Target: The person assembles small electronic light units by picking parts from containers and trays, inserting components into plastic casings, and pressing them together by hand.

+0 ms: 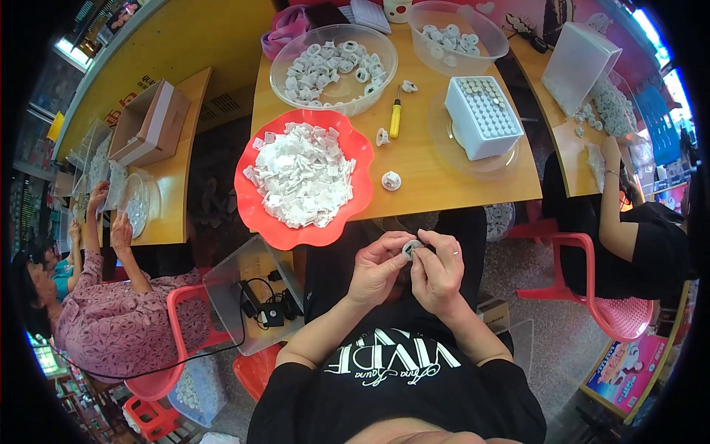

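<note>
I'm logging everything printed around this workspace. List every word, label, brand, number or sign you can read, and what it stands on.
I won't copy the wording, but lettering shows here:
Black shirt: large white capitals and smaller script, upside down in the picture, readable.
Yellow wall: black and red letters, only partly visible.
Pink and blue poster: bold lettering, the rest too small to read.
Small brown box: print too small to read surely.

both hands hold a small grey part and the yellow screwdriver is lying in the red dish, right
The yellow screwdriver is not in the red dish: the head view shows it lying on the table. The left hand and right hand do hold a small grey part.
</note>
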### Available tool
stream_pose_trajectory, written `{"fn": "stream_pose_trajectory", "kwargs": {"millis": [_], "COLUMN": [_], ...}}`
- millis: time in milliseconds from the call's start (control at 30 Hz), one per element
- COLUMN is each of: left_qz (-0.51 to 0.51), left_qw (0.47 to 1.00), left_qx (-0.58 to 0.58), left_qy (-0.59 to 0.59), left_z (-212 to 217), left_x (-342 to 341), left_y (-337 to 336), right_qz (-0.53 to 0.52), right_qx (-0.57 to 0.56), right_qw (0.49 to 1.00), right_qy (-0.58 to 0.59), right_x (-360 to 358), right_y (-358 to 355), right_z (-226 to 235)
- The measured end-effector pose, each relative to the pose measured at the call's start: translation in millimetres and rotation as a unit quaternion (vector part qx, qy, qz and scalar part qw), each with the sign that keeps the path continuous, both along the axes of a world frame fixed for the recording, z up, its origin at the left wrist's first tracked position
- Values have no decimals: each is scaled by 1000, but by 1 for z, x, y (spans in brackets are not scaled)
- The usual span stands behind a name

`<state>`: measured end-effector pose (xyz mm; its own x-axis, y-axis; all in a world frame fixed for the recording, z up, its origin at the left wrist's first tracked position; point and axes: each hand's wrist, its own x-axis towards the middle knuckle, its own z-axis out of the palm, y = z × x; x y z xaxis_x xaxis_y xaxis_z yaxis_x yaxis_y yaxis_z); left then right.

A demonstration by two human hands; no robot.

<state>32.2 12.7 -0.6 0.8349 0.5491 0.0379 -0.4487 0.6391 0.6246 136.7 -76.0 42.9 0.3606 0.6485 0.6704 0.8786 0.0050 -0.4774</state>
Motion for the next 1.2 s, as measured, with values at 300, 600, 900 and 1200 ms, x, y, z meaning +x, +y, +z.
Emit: {"fn": "stream_pose_trajectory", "kwargs": {"millis": [300, 600, 900, 1200], "left_qz": [-23, 0, 33, 71], "left_qw": [998, 995, 993, 986], "left_qx": [-61, -83, -44, 22], "left_qy": [22, 63, 108, 152], "left_z": [2, -1, -6, -19], "left_x": [-2, 1, 1, -2], "left_y": [-2, -9, -11, -12], "right_qz": [117, 76, 78, 70], "right_qx": [54, -7, -22, -27], "right_qw": [808, 922, 950, 955], "right_qy": [574, 380, 301, 286], "right_x": [11, 13, 6, -1], "right_y": [-1, -9, -8, -6], "right_z": [-7, -5, -9, -15]}}
